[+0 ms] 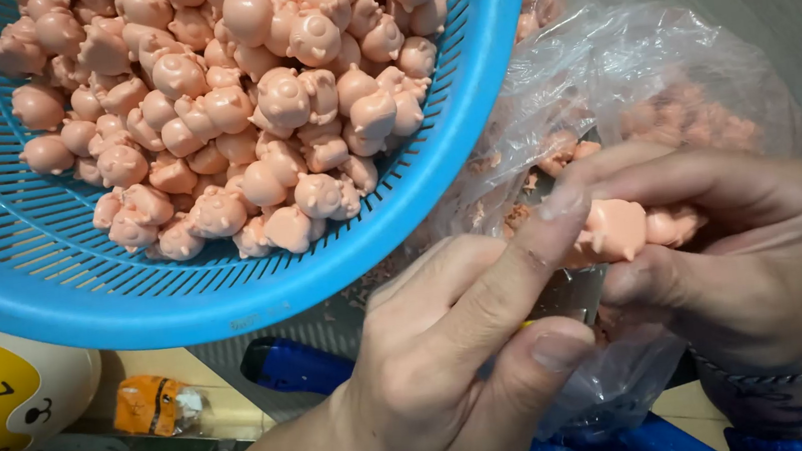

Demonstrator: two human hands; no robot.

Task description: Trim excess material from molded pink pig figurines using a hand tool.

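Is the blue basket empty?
No, the blue basket holds a heap of pink pig figures.

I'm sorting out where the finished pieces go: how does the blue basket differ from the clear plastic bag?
The blue basket is rigid, slotted and opaque; the clear plastic bag is soft, crinkled and see-through. The basket is heaped with pink figures in plain view; the bag's pink pieces show only blurred through the film. Both hold pink pieces.
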